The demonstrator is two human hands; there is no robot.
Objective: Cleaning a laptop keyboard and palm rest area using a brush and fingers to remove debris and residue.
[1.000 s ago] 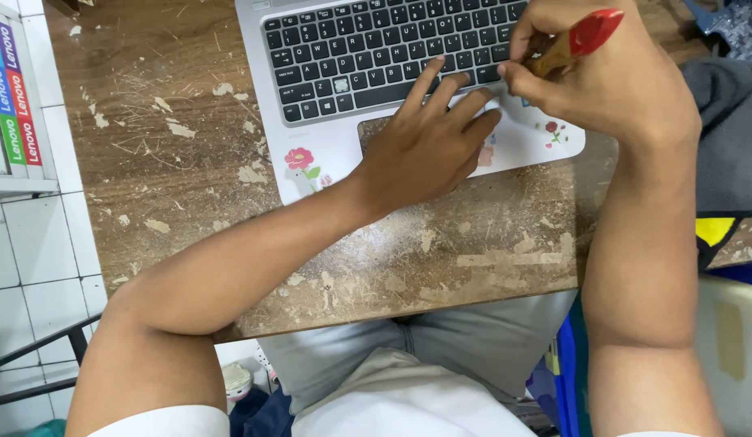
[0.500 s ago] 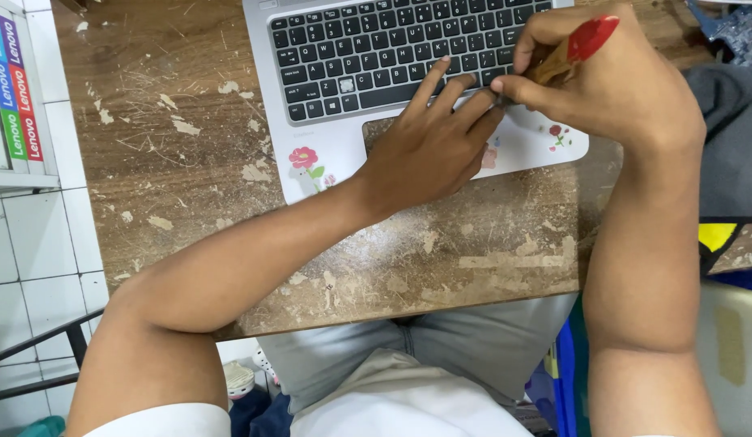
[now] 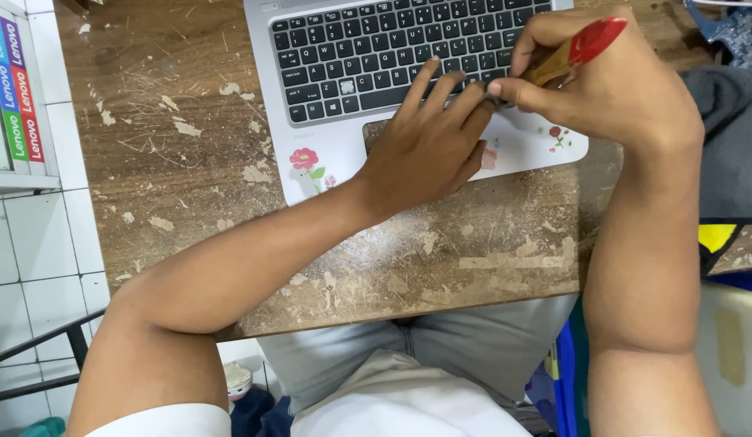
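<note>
Under both hands, an open silver laptop [image 3: 441, 154]: stiff but probably fragile, best steadied at the palm rest, where left hand [image 3: 429, 150] lies flat, fingers loosely spread toward the keys. In right hand [image 3: 611, 85], just beside, red-handled tool [image 3: 574, 50], pinched; seemingly light and rigid.

Left of the hands, a worn wooden tabletop [image 3: 174, 154] with flaked, chipped veneer. Farther left, beyond the table edge, white wall tiles [image 3: 36, 243] and a row of coloured boxes [image 3: 12, 89] on a shelf. Right of the hands, a dark grey cloth [image 3: 728, 137]. Below, pale grey trousers [image 3: 441, 356].
</note>
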